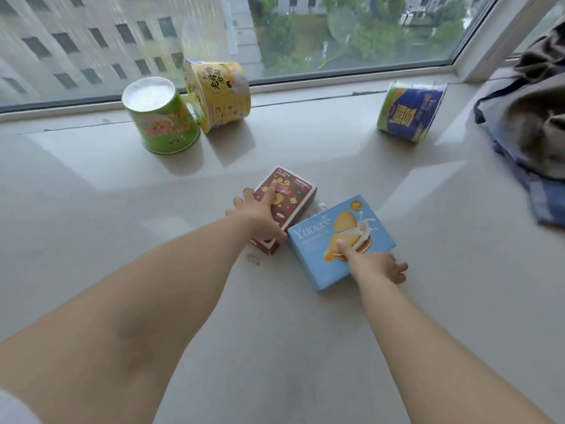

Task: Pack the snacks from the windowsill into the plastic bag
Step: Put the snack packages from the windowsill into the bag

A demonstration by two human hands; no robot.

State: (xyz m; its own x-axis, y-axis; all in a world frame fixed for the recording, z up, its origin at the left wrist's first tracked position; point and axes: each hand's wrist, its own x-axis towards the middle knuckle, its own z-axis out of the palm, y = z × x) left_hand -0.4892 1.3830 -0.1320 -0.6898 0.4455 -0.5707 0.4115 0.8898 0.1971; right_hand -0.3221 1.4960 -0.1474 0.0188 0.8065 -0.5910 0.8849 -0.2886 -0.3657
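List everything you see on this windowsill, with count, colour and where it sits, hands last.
brown box: one, brown, centre of the sill, under the left hand
blue box: one, light blue, right of the brown box, touching it
green cup: one, green, back left, upside down
yellow tub: one, yellow, beside the green cup, by the glass
blue-green tub: one, back right
cloth pile: one, dark, far right
windowsill: one, pale grey
left hand: grips the brown box
right hand: grips the blue box

Crumpled dark clothing (532, 117) is piled at the right edge. Beyond the window glass (336, 32), buildings and trees are seen.
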